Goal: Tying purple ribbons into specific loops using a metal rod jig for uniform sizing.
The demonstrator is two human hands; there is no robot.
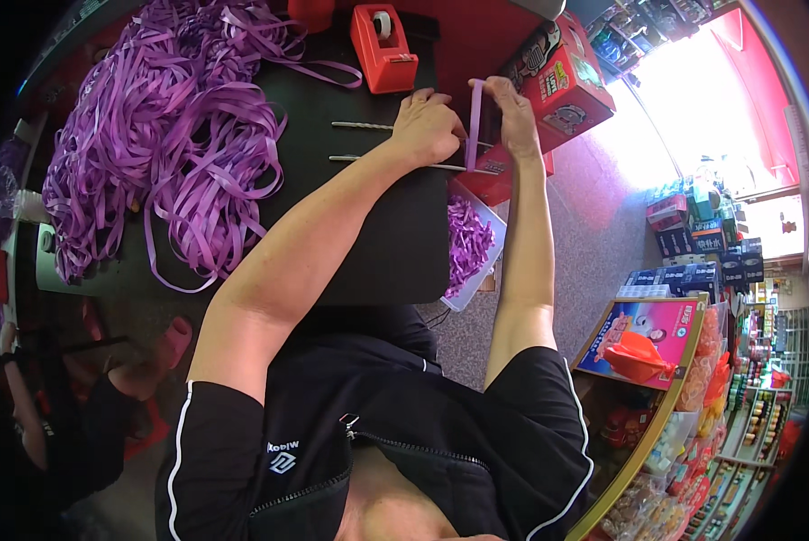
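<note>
My left hand lies closed over a twisted metal rod near the black table's right edge. Its fingertips are partly hidden, so what they hold cannot be made out. A second, smooth metal rod runs roughly parallel below it, passing under my left wrist. Farther right, my right hand pinches the upper end of a purple ribbon. That strip stands across the right ends of the rods; whether it is wound round them I cannot tell. A large tangled heap of purple ribbon covers the table's left part.
A red tape dispenser stands behind my left hand. Beside my right hand is a red printed box. A white bin with short purple ribbon pieces sits below the table edge. Another person is at lower left; a display counter stands right.
</note>
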